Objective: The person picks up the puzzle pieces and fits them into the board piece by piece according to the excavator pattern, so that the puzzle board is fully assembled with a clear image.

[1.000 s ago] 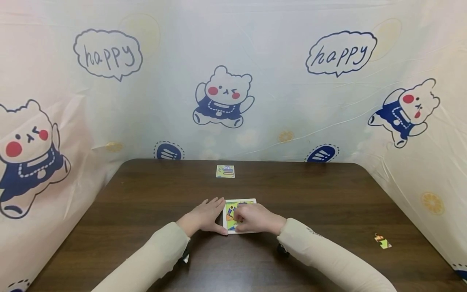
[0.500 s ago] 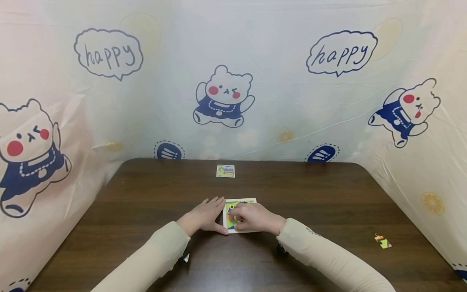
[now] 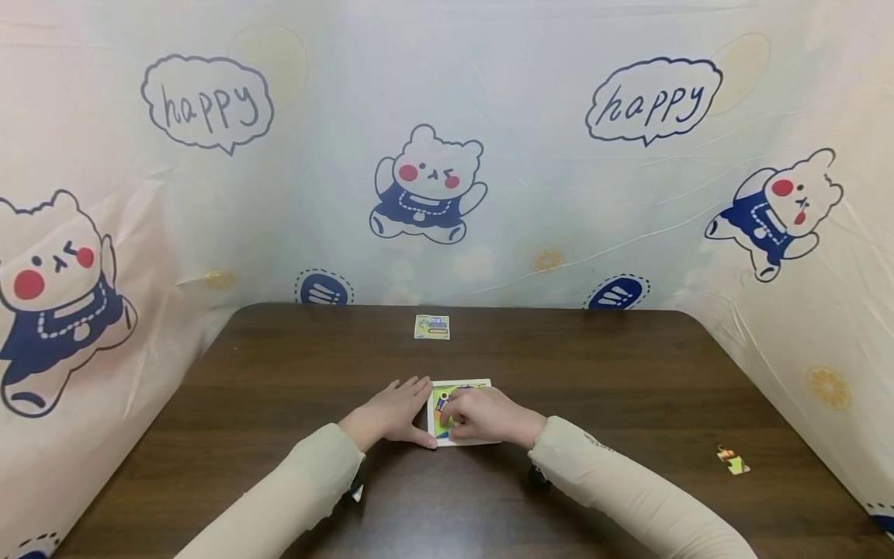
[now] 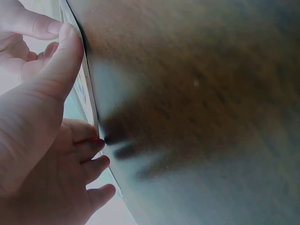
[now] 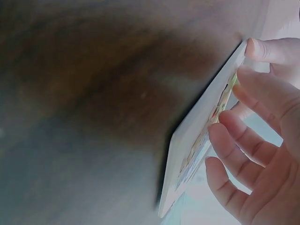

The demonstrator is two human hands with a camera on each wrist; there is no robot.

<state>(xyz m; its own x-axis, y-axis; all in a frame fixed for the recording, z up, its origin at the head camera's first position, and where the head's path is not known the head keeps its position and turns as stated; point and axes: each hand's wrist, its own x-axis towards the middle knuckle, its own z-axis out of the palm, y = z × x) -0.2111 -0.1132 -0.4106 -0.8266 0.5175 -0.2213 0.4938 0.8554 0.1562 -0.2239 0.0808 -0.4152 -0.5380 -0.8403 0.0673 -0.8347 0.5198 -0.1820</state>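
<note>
In the head view a white-rimmed square board (image 3: 475, 444) with a green, orange and blue picture (image 3: 441, 396) lies flat on the table. The left hand (image 3: 391, 411) rests at its left side, fingers extended and thumb at the near left corner. Over the picture is the right hand (image 3: 492, 415), fingers bent, covering much of it; the fingertip contact is partly hidden. The left wrist view shows the left hand (image 4: 35, 112) along the board's edge (image 4: 89, 84). In the right wrist view, the right hand (image 5: 281, 178) has loosely bent fingers at the board (image 5: 185, 136).
A small printed square card (image 3: 432, 327) lies near the far edge of the brown table (image 3: 279, 365). Far to the right lies a loose green and orange puzzle piece (image 3: 733, 461). Patterned cloth (image 3: 517, 178) hangs behind and beside the table.
The right hand's fingers have shifted slightly left over the picture since a second ago. The left hand and the board look unmoved.
</note>
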